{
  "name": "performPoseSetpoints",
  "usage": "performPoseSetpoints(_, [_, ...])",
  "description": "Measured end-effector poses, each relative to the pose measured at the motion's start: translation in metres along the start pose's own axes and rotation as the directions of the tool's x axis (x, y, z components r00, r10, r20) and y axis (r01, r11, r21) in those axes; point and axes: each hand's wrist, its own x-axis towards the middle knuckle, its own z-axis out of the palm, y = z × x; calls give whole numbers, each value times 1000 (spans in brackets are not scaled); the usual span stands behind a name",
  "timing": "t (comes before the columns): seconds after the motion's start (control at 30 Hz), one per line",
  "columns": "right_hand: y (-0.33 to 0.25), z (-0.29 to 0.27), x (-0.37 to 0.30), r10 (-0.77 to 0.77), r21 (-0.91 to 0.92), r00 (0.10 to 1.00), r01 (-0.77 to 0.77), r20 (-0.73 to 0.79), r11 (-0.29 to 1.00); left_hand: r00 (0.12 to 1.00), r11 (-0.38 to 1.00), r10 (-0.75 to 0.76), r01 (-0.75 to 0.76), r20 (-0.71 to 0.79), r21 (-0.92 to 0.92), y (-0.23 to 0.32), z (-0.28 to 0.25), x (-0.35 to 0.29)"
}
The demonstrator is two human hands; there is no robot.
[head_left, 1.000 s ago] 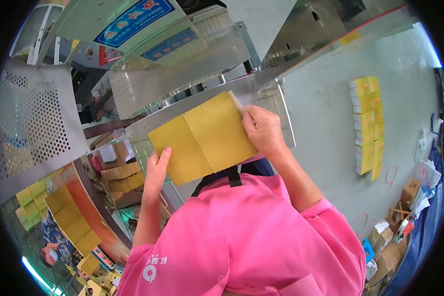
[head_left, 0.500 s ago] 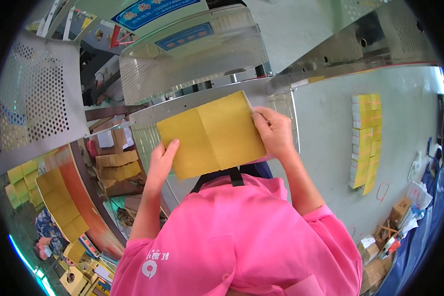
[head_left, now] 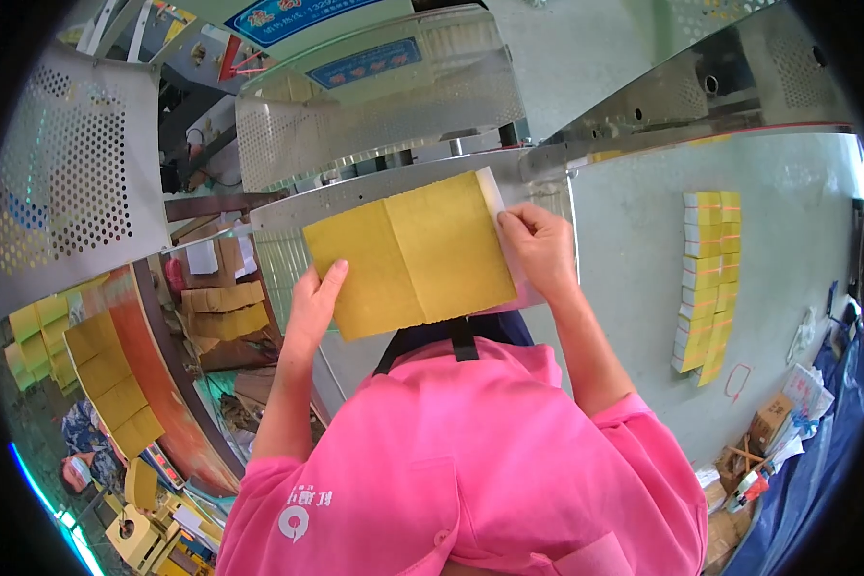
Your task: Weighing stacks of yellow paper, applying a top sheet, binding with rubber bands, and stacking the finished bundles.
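A yellow sheet of paper (head_left: 422, 254), with a crease down its middle and slightly rough edges, is held up in front of my chest. My left hand (head_left: 315, 305) grips its left edge, thumb on top and the other fingers hidden beneath. A white sheet (head_left: 492, 192) peeks out from under the yellow one along the right edge. My right hand (head_left: 544, 252) pinches that white edge between thumb and curled fingers. How many sheets lie underneath is hidden.
Beyond the paper stands a machine with a clear perforated guard (head_left: 384, 106) over a metal table (head_left: 355, 206). Stacks of yellow-covered paper (head_left: 708, 278) lie on the right. A perforated panel (head_left: 77, 173) is at the left, and a person (head_left: 91, 446) sits lower left near yellow sheets.
The right hand has gone from holding the yellow sheet's edge to pinching the white sheet. More white now shows along the right side. The left hand keeps its hold.
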Motion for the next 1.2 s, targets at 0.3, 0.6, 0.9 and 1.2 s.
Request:
performPoseSetpoints(0.3, [-3,0,-1,41,44,999,-41,-1,998,1000,1000,8,-8,2,21,1,1,2])
performPoseSetpoints(0.6, [-6,2,-3,19,61,999,-16,-47,998,999,998,-7,9,37,-56,2,-1,5])
performPoseSetpoints(0.9, [-2,-10,4,92,376,971,-172,221,910,977,968,-191,204,95,-145,-6,-13,-1])
performPoseSetpoints(1.2, [6,19,-9,-5,353,1000,5,1,936,986,910,-131,159,98,-383,-36,-13,-3])
